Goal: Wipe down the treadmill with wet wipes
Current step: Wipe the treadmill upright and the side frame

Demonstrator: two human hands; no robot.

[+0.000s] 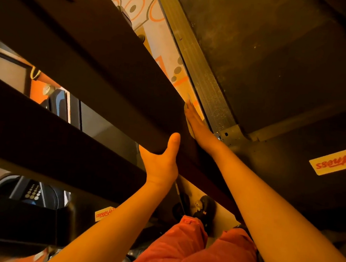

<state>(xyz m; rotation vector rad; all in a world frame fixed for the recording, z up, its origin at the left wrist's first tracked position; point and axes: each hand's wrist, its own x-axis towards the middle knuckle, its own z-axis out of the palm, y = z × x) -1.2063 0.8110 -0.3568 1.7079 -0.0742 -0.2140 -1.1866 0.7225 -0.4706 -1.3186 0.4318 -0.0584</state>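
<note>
A dark treadmill handrail (90, 63) runs diagonally across the head view. My left hand (161, 160) grips its lower end from below, thumb hooked over the near edge and fingers hidden behind it. My right hand (199, 128) lies flat with straight fingers along the rail's far side. A pale sliver (189, 98) shows at its fingertips, possibly a wet wipe, though I cannot tell for sure. Beyond the hands lie the dark running belt (275, 56) and its ribbed metal side rail (204, 75).
A second dark bar (44, 138) crosses below the handrail. A yellow brand label (334, 160) sits on the treadmill's cover. Patterned orange-and-white floor (136, 5) shows between bar and side rail. Another machine's console (32, 190) is at lower left, my shoe (205, 208) and red trousers (190, 250) below.
</note>
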